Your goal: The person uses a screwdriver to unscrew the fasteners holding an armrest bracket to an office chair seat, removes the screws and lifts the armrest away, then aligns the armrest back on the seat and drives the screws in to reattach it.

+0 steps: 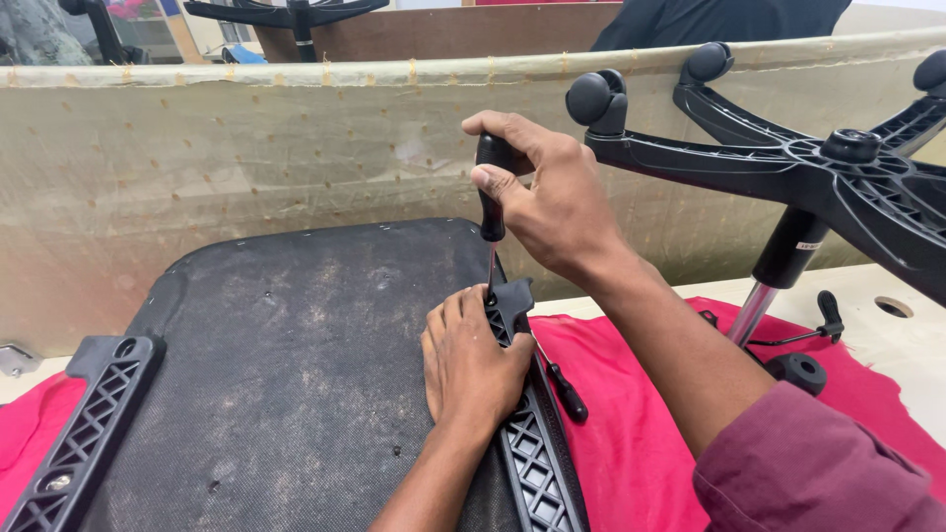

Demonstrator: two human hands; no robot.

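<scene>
Beige fabric panel (246, 158) stands upright across the back of the bench. In front of it, dark seat underside (296, 374) lies flat on a red cloth (631, 433). Chair star base (808, 167) with casters lies tipped over at right, its gas cylinder touching the cloth. Black lattice armrest bracket (74, 443) sits at the seat's left edge, a second armrest bracket (532, 453) at its right edge. Left hand (468, 365) lies flat on that right bracket, fingers together, pressing it down. Right hand (552, 197) has fingers clamped around the handle of a screwdriver (491, 197), held upright, tip at the bracket's top end. A spare screwdriver (564, 386) lies on the cloth just beside the bracket.
</scene>
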